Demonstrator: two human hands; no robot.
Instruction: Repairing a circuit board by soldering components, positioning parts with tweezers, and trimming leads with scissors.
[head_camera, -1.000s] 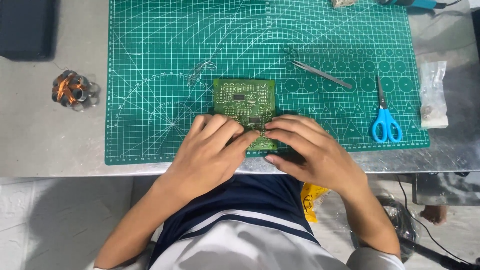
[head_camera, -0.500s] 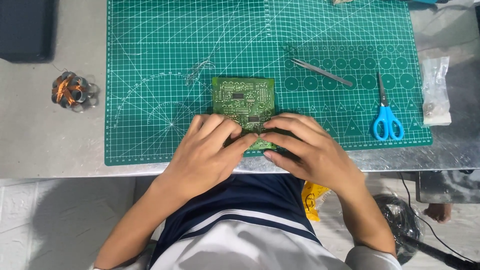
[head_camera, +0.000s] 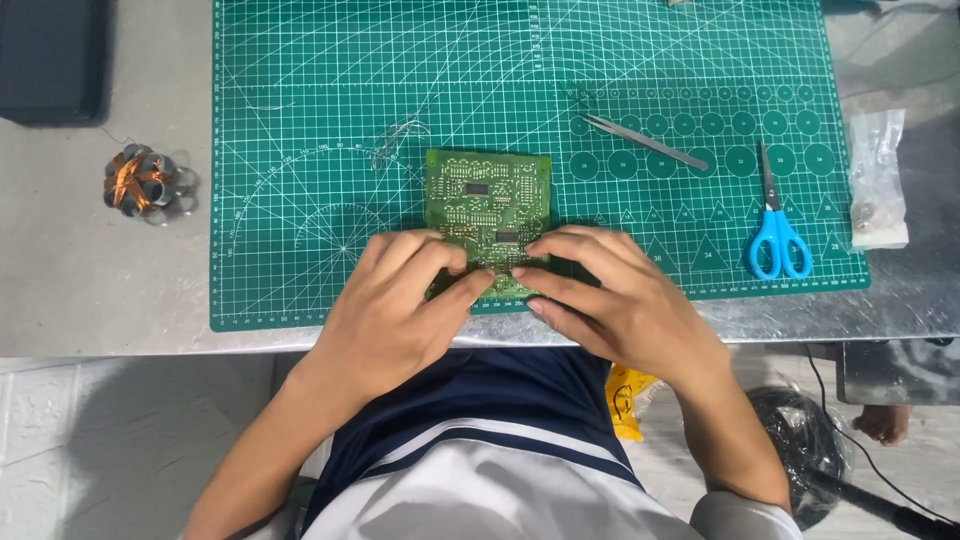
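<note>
- Head view, looking straight down on a grey worktable (head_camera: 60, 250) with a green gridded cutting mat (head_camera: 320, 80) laid across it.
- Green printed circuit board (head_camera: 490, 200) lies flat on the mat, near the mat's 6 o'clock edge, its solder side with small dark chips facing up.
- Left hand (head_camera: 400, 310) comes in from 7 o'clock; its fingers are curled, tips pressed down on the board's lower left part, near the lower edge.
- Right hand (head_camera: 620, 300) comes in from 5 o'clock; its fingers are bent the same way, fingertips on the board's lower right part, the index tip almost meeting the left hand's fingertips.
- Both hands are half closed and press or pinch at the board's near edge; whether any small part sits between the fingertips cannot be told, as the fingers cover that spot.
- Thin loose wire (head_camera: 398, 140) lies curled on the mat at about 10 o'clock of the board, just beside its corner.
- Metal tweezers (head_camera: 645, 141) lie at 2 o'clock of the board, slanted, apart from it.
- Blue-handled scissors (head_camera: 775, 225) lie at 3 o'clock, well apart, blades pointing to 12 o'clock.
- Clear plastic bag (head_camera: 878, 180) with small bits inside rests off the mat's right edge, beyond the scissors.
- Copper wire coil (head_camera: 145, 182) sits on the bare table at 9 o'clock, well apart from the board.
- Dark flat object (head_camera: 50, 60) fills the corner at 10 o'clock.
</note>
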